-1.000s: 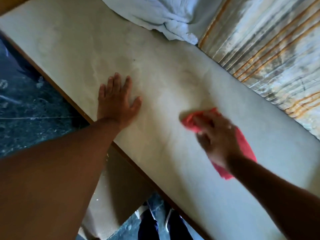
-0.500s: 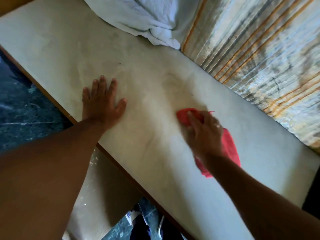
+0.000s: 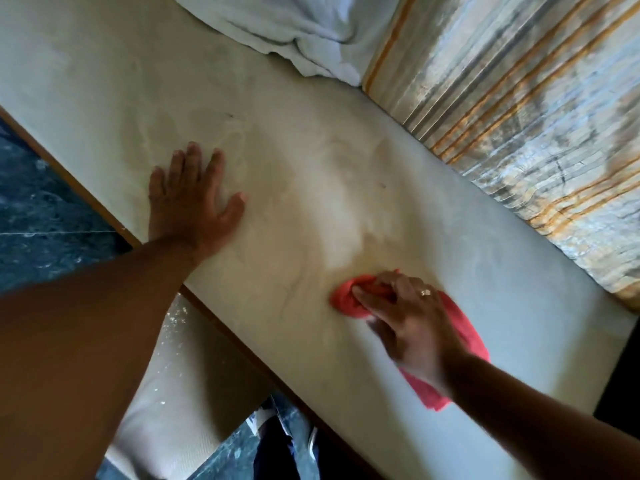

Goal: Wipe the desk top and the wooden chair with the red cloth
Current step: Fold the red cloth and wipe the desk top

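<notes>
The pale desk top [image 3: 311,161] runs diagonally across the view, streaked with dusty smears. My right hand [image 3: 412,323] presses the bunched red cloth [image 3: 349,299] onto it near the front edge; the cloth's tail trails out behind my wrist. A ring shows on one finger. My left hand [image 3: 194,199] lies flat on the desk with fingers spread, close to the wooden front edge, holding nothing. No wooden chair is visible.
A crumpled white cloth [image 3: 294,32] lies at the back of the desk. A striped curtain [image 3: 519,98] hangs along the desk's far side. Below the brown desk edge [image 3: 242,337] are a pale panel [image 3: 180,393] and dark speckled floor [image 3: 45,209].
My right hand has dragged the red cloth back towards the desk's front edge and to the right. My left hand has stayed flat in the same spot; the camera shifted.
</notes>
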The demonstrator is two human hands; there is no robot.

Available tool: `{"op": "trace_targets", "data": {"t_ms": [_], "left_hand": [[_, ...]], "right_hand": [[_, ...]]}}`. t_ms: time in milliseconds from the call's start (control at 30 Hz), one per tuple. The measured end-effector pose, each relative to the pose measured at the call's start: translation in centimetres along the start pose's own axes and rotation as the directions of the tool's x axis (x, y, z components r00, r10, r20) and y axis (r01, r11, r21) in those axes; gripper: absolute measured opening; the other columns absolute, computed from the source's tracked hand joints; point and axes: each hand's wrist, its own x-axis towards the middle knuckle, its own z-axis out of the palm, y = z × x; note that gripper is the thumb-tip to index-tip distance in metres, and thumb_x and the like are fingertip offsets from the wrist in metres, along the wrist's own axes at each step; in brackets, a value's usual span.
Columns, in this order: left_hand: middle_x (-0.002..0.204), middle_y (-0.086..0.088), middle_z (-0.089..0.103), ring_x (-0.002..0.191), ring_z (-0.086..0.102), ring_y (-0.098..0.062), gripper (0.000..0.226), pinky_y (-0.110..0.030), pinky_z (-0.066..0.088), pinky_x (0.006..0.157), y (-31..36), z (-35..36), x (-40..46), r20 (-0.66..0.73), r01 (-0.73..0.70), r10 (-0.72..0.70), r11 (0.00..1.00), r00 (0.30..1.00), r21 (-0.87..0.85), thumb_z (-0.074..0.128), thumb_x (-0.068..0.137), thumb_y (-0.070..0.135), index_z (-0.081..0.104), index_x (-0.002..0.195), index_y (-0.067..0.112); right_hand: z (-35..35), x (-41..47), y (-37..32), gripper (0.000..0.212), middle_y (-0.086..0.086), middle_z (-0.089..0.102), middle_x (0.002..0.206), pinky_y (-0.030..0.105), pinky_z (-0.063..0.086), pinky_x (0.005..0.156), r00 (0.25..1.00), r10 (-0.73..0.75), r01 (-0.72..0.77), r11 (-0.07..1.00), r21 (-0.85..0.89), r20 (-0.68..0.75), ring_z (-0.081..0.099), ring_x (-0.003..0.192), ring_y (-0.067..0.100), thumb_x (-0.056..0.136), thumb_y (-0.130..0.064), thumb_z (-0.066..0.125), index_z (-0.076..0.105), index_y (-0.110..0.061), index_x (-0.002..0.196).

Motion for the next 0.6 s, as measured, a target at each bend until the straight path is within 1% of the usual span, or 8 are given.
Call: {"op": "trace_targets", "data": {"t_ms": [67, 167, 200, 333, 367, 467, 500, 600], "left_hand": [[0.165, -0.015, 0.012, 0.151, 0.012, -0.035, 0.082, -0.055, 0.01, 0.119, 0.1, -0.1, 0.1, 0.0, 0.003, -0.003, 1.0, 1.0, -0.01, 0.02, 0.087, 0.066, 0.015, 0.158, 0.024], [0.164, -0.016, 0.014, 0.15, 0.013, -0.036, 0.081, -0.056, 0.011, 0.118, 0.0, -0.1, 0.2, -0.007, 0.002, -0.002, 1.0, 1.0, -0.006, 0.022, 0.088, 0.065, 0.016, 0.157, 0.024], [0.164, -0.016, 0.015, 0.15, 0.014, -0.036, 0.081, -0.056, 0.011, 0.118, 0.0, -0.2, 0.1, -0.005, 0.001, -0.001, 1.0, 1.0, -0.005, 0.022, 0.088, 0.064, 0.017, 0.157, 0.023], [0.164, -0.016, 0.016, 0.149, 0.015, -0.036, 0.081, -0.055, 0.012, 0.118, 0.3, -0.4, -0.1, 0.002, 0.006, -0.006, 1.0, 1.0, -0.003, 0.023, 0.087, 0.064, 0.019, 0.157, 0.022], [0.164, -0.016, 0.017, 0.149, 0.016, -0.036, 0.081, -0.055, 0.012, 0.118, 0.3, -0.4, 0.0, 0.003, 0.006, -0.006, 1.0, 1.0, -0.002, 0.023, 0.087, 0.064, 0.02, 0.157, 0.022], [0.163, -0.016, 0.018, 0.149, 0.017, -0.037, 0.081, -0.056, 0.013, 0.118, 0.3, -0.5, 0.1, -0.002, 0.012, -0.012, 1.0, 1.0, 0.001, 0.023, 0.088, 0.063, 0.02, 0.157, 0.022], [0.163, -0.016, 0.018, 0.149, 0.017, -0.037, 0.081, -0.056, 0.013, 0.118, 0.3, -0.6, 0.2, -0.002, 0.013, -0.013, 1.0, 1.0, 0.0, 0.023, 0.088, 0.063, 0.02, 0.157, 0.022], [0.164, -0.016, 0.017, 0.149, 0.016, -0.037, 0.082, -0.055, 0.012, 0.118, 0.4, -0.6, 0.0, 0.005, 0.015, -0.015, 1.0, 1.0, -0.005, 0.022, 0.087, 0.064, 0.021, 0.157, 0.022]], "right_hand": [[-1.2, 1.9, 2.4, 0.04, 0.014, 0.063, 0.116, 0.042, 0.051, 0.081, 0.999, 0.011, -0.012, 0.999, -0.032, -0.039, 0.062, 0.089, 0.037, 0.077, -0.022, 0.076, 0.071, -0.026, 0.117], [-0.4, 4.4, 1.3, 0.037, 0.016, 0.061, 0.112, 0.042, 0.051, 0.076, 0.965, 0.235, -0.237, 0.971, -0.007, -0.117, 0.06, 0.083, 0.039, 0.082, -0.026, 0.072, 0.07, -0.025, 0.119], [0.2, 3.6, 0.2, 0.04, 0.015, 0.059, 0.114, 0.042, 0.051, 0.075, 0.971, 0.217, -0.219, 0.976, -0.012, -0.097, 0.059, 0.084, 0.038, 0.083, -0.028, 0.069, 0.068, -0.026, 0.122], [-1.5, 0.9, 1.4, 0.037, 0.009, 0.061, 0.116, 0.034, 0.05, 0.075, 0.995, -0.088, 0.088, 0.996, 0.011, 0.041, 0.059, 0.088, 0.031, 0.082, -0.03, 0.065, 0.069, -0.031, 0.119], [-2.2, 2.4, 2.6, 0.035, 0.01, 0.062, 0.114, 0.037, 0.053, 0.077, 0.998, -0.049, 0.049, 0.999, -0.003, 0.026, 0.06, 0.088, 0.034, 0.082, -0.029, 0.067, 0.071, -0.03, 0.117], [-2.2, 8.5, 3.3, 0.033, 0.015, 0.058, 0.112, 0.043, 0.054, 0.078, 0.965, 0.243, -0.247, 0.969, -0.027, -0.102, 0.058, 0.088, 0.04, 0.087, -0.033, 0.065, 0.069, -0.029, 0.119], [-1.4, 9.4, 2.2, 0.034, 0.015, 0.056, 0.113, 0.042, 0.053, 0.079, 0.96, 0.26, -0.264, 0.964, -0.027, -0.109, 0.057, 0.088, 0.04, 0.088, -0.035, 0.062, 0.067, -0.029, 0.121], [-0.1, 7.6, 0.0, 0.038, 0.012, 0.058, 0.111, 0.038, 0.053, 0.071, 0.999, 0.031, -0.03, 0.999, 0.028, -0.045, 0.058, 0.082, 0.035, 0.084, -0.033, 0.062, 0.066, -0.029, 0.121]]}}
